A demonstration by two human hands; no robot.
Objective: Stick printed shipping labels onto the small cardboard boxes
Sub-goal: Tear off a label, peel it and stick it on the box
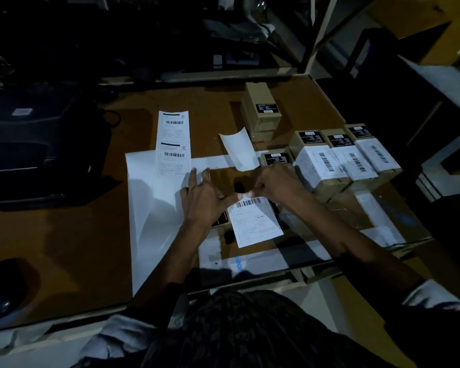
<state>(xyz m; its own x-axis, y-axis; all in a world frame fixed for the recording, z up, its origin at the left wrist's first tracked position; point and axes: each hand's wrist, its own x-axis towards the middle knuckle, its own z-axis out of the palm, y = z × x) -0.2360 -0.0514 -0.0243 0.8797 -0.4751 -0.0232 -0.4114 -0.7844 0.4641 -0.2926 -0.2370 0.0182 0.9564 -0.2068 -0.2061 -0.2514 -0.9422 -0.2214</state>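
A white shipping label (pixel 255 221) with a barcode lies on a small cardboard box (pixel 221 221) in front of me; the box is mostly hidden under the label and my hands. My left hand (pixel 205 192) rests on the box with fingers spread, its thumb at the label's top edge. My right hand (pixel 274 181) pinches the label's top edge. A strip of two printed labels (pixel 173 144) lies to the left. Three labelled boxes (pixel 345 160) stand in a row at the right, an unlabelled box (pixel 275 158) beside them, another box (pixel 260 112) behind.
A curled blank backing sheet (pixel 239 151) lies behind my hands. Large white sheets (pixel 149 208) cover the brown table (pixel 64 235). A dark printer (pixel 37 144) sits at the left, a mouse (pixel 0 290) at the near left. A shelf frame (pixel 319 33) rises behind.
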